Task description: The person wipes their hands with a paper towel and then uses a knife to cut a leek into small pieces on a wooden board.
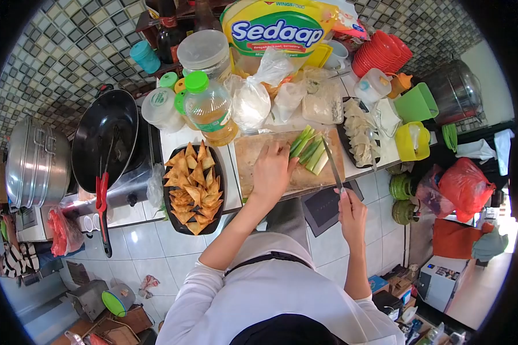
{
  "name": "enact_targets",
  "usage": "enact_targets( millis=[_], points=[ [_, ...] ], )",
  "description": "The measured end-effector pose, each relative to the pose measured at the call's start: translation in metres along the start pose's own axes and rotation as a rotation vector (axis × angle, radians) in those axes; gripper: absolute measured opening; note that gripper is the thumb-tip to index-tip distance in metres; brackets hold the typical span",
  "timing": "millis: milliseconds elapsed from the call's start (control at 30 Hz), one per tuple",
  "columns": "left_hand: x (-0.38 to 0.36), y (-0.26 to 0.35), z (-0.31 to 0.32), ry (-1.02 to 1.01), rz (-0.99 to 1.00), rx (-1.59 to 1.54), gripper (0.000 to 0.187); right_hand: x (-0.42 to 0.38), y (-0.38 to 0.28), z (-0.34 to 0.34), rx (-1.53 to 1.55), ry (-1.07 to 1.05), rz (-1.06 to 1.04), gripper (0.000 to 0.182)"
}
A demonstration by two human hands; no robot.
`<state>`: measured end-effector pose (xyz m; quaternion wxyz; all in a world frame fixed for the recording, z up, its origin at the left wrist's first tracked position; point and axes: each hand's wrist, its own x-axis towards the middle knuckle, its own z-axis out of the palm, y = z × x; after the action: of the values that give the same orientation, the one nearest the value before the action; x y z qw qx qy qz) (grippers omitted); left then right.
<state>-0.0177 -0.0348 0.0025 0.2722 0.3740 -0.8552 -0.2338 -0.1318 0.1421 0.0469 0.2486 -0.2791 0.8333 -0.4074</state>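
My left hand (272, 169) rests on the wooden cutting board (248, 158), its fingers bent and closed against the left ends of several cut lengths of green onion (309, 150). The stalks lie side by side, slanting across the board, green to pale. In my right hand (351, 214) is a knife (332, 163), gripped by its handle. Its blade points away from me and lies along the right side of the stalks. The fingertips of my left hand are partly hidden.
Left of the board sit a black tray of folded golden pastries (194, 187) and an oil bottle (210, 115). A plate of pale dumpling wrappers (360, 135) is at the right. A black wok (106, 138) with red-handled tongs (102, 192) stands further left.
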Motion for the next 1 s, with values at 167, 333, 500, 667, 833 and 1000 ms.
enact_targets(
  millis=[167,333,500,667,833,1000],
  points=[
    [-0.001,-0.003,0.002,-0.007,0.007,-0.033,0.034,0.008,0.003,0.006,-0.118,-0.052,-0.129,0.028],
    [-0.002,-0.002,0.000,0.010,0.011,-0.057,0.033,0.014,-0.017,0.008,-0.154,-0.120,-0.229,0.024],
    [-0.004,0.000,-0.003,-0.004,0.024,-0.034,0.030,0.016,-0.020,0.014,-0.172,-0.172,-0.251,0.020],
    [-0.011,-0.003,-0.009,0.014,0.026,0.009,0.027,0.017,-0.015,0.017,-0.181,-0.196,-0.259,0.019],
    [-0.012,-0.006,-0.006,0.020,0.003,0.000,0.022,0.012,-0.019,0.021,-0.096,-0.185,-0.274,0.019],
    [-0.011,-0.007,-0.005,0.035,-0.001,-0.014,0.020,0.010,-0.017,0.023,-0.144,-0.199,-0.276,0.020]
  ],
)
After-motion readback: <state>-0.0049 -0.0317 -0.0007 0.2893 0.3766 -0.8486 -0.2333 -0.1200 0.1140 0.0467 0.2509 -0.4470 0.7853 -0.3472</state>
